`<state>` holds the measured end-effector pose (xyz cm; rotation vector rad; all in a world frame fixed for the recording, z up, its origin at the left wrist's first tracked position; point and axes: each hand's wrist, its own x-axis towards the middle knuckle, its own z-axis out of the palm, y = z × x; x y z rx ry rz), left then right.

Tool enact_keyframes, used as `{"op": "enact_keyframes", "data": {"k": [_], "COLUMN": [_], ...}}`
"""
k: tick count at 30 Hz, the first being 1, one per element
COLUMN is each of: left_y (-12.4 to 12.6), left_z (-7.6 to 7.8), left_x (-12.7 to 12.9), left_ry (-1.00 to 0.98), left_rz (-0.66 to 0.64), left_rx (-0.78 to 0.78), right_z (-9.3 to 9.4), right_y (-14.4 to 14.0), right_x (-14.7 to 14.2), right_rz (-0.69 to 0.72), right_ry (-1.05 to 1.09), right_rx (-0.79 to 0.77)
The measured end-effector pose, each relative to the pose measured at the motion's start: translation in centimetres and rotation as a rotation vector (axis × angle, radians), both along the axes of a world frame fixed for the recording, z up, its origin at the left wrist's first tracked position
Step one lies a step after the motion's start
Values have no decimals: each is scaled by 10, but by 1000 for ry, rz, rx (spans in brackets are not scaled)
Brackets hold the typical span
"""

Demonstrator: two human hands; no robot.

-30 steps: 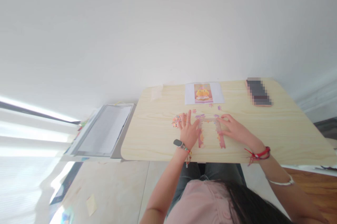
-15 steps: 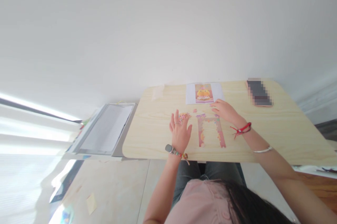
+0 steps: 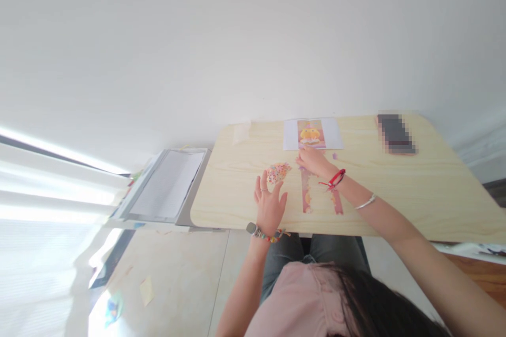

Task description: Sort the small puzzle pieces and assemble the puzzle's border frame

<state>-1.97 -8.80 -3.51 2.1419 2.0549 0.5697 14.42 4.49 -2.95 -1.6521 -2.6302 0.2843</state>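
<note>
Two hands on table (image 3: 415, 189), right hand (image 3: 312, 160) perhaps touching puzzle (image 3: 306, 194)

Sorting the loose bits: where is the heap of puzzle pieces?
The heap of puzzle pieces lies on the table, just beyond the left hand, left of the puzzle frame.

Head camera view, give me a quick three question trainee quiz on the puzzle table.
1. True or false: the right hand rests at the far end of the puzzle frame.
2. What lies just beyond the left hand? A) pile of loose pieces B) phone C) picture sheet
3. Fill in: the picture sheet lies at the table's ____ edge.

Key: 1 true; 2 A; 3 far.
</note>
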Motion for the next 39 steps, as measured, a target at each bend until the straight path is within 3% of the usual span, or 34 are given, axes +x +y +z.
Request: {"op": "enact_keyframes", "data": {"k": [10,17,22,25,28,31,34,39], "left_y": [-2,-3,-3,-6,-13,-24,-37,-51], "left_z": [-3,-4,-2,2,8,9,3,-7], "left_x": [10,6,4,5,13,30,49,67], "left_ry": [-41,-42,-43,-46,-64,-79,-81,-47], "left_rz": [-104,-82,-98,-123,-181,-277,-416,-537], "left_rx": [103,84,96,128,142,104,62,9], "right_z": [1,3,14,21,18,1,-21,-41], "right_y": [-1,1,-8,-34,-78,-125,-157,-174], "right_x": [11,10,21,45,73,92,99,100], "right_rz": [-33,10,27,79,177,235,202,191], "right_ry": [-15,34,70,184,316,295,233,130], "right_rx": [16,6,19,51,92,127,201,287]}}
